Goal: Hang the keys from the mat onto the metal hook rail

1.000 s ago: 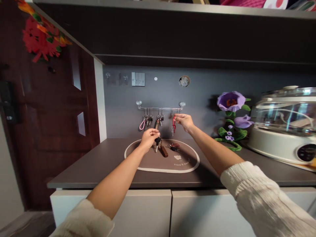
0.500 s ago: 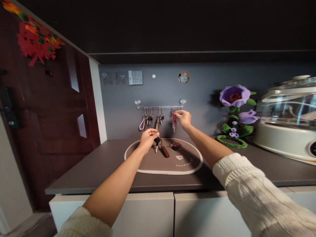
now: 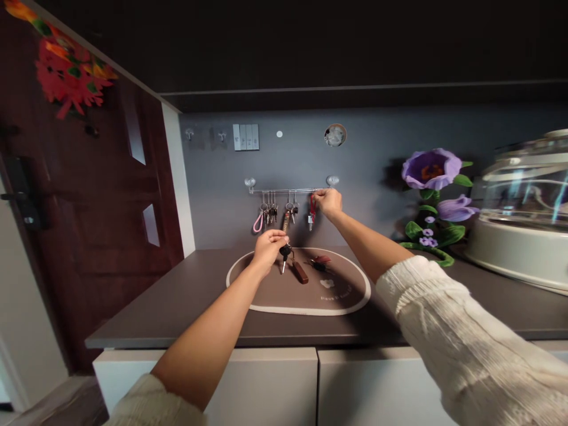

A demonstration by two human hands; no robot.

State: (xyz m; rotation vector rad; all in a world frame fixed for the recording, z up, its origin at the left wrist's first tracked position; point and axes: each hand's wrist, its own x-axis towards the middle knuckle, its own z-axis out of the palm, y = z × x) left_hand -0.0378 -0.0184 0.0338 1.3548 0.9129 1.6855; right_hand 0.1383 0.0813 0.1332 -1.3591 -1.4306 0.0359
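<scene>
My left hand (image 3: 269,248) is closed in a pinch on a black-headed car key (image 3: 284,253), its metal blade pointing down over the mat. A brown fob (image 3: 300,272) on a ring sits beside that key; I cannot tell whether the two are joined. The fingers of my right hand (image 3: 329,202) are closed on the red strap (image 3: 313,204) of a key (image 3: 310,221), at the right part of a clear hook rail (image 3: 277,191). Several keys (image 3: 272,213) hang from the rail, one with a pink loop (image 3: 258,223). A patterned strap (image 3: 286,220) hangs just above my left hand.
A brown oval mat (image 3: 275,299) lies on the counter (image 3: 177,302), with a dark key and red tag (image 3: 322,262) on it. Purple plush flowers (image 3: 431,168) and a clear-topped white appliance (image 3: 519,236) stand to the right. A dark cabinet underside (image 3: 310,47) hangs overhead.
My right hand has risen slightly with the red-strapped key, closer to the rail. My left hand stays about where it was. The view has shifted a little.
</scene>
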